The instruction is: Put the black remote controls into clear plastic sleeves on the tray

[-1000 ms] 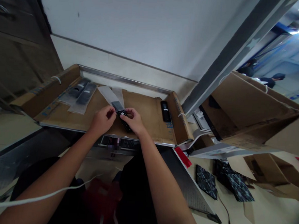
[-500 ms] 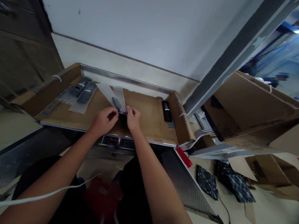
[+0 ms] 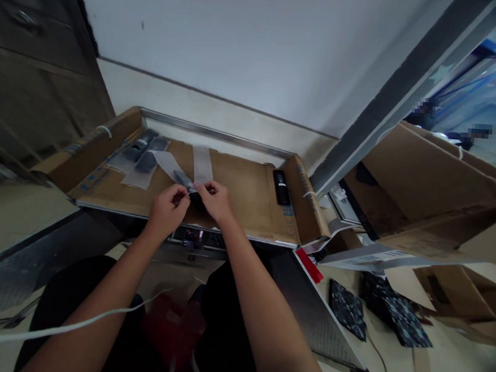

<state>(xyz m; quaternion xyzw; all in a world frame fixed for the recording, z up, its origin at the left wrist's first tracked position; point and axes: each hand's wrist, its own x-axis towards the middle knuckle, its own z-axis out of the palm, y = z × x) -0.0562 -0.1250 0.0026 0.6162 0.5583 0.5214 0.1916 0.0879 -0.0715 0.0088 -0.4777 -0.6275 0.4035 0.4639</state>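
A frosted plastic bag (image 3: 167,164) slants up and left from my fingers on the cardboard-lined shelf. A dark, elongated object (image 3: 196,201) is at its near end, partly covered by my fingers; its dark shape shows through part of the bag. My left hand (image 3: 169,207) is closed in a pinch at the bag's mouth. From the other side, my right hand (image 3: 215,201) pinches the bag's edge over the dark object. Another frosted bag (image 3: 202,163) lies flat just behind my hands. How far the object is inside is hidden.
Bagged dark objects (image 3: 142,156) lie on the shelf's left. A black handheld device (image 3: 281,187) with a white label lies by the right cardboard wall (image 3: 304,198). A large cardboard box (image 3: 435,182) stands to the right. A white cable (image 3: 72,325) crosses my left forearm.
The bag in my hands has swung left, apart from the flat bag behind it. My right hand has shifted left over the dark object. The view has moved slightly.
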